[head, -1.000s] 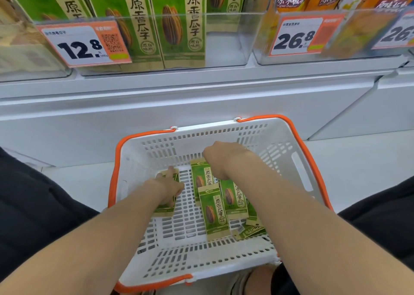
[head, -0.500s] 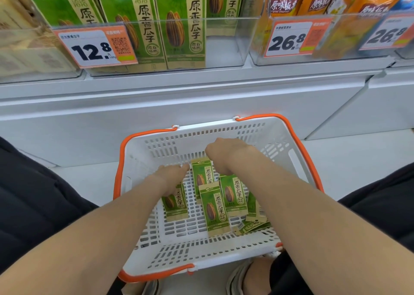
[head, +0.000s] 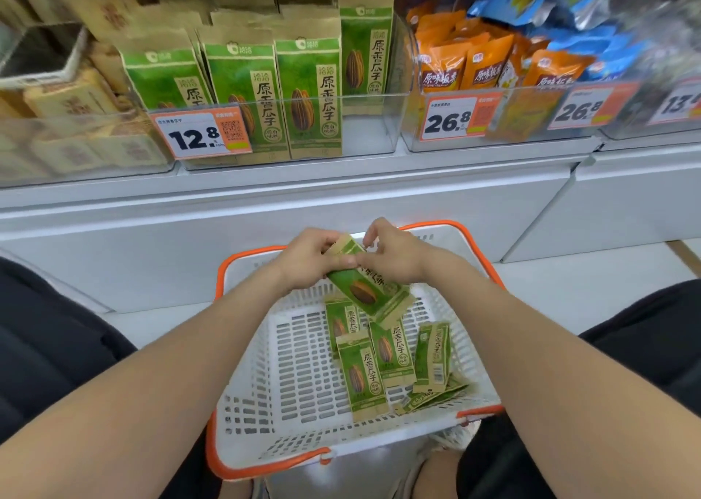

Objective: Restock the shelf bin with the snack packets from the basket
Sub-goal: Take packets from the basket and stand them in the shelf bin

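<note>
My left hand (head: 309, 257) grips the top end of a green sunflower-seed packet (head: 370, 290), lifted and tilted above the white basket (head: 250, 403) with orange rim. My right hand (head: 394, 257) pinches the same packet from the right side. Several more green packets (head: 362, 377) lie flat on the basket floor, toward its right half. On the shelf above, a clear bin (head: 364, 127) tagged 12.8 holds upright green packets (head: 309, 96) of the same kind, with a gap at its right end.
A neighbouring clear bin (head: 531, 119) to the right holds orange packets, tagged 26.8. Beige boxes (head: 72, 111) fill the bin at left. A white cabinet front (head: 265, 210) runs below the shelf, just behind the basket. My dark-clothed legs flank the basket.
Both hands have risen out of the basket and come together on one green packet, now held above the basket's far side. The camera has tilted up toward the shelf.
</note>
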A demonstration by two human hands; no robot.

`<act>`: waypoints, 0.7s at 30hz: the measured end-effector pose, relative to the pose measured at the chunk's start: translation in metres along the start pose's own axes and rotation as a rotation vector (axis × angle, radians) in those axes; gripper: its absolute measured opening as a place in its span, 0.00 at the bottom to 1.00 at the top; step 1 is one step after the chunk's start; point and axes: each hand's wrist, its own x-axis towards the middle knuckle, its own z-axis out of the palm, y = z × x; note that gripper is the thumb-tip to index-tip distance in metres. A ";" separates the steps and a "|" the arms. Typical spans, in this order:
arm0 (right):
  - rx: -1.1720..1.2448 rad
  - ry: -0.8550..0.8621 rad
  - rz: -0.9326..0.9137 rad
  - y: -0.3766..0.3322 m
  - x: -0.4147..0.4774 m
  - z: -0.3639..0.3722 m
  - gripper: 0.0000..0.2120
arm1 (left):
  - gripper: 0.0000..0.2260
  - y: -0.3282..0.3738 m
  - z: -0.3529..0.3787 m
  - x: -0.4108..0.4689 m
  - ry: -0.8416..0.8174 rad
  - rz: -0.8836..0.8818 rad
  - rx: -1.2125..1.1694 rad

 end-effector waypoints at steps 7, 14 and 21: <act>0.622 0.400 -0.179 -0.026 -0.025 -0.023 0.09 | 0.11 0.056 -0.004 -0.007 0.348 0.085 -0.432; 1.080 0.596 -0.122 -0.070 -0.042 -0.044 0.03 | 0.20 0.116 0.005 -0.008 0.681 0.167 -0.576; 0.985 0.665 -0.293 -0.095 -0.065 -0.080 0.04 | 0.28 0.162 0.003 -0.010 0.882 0.371 -0.121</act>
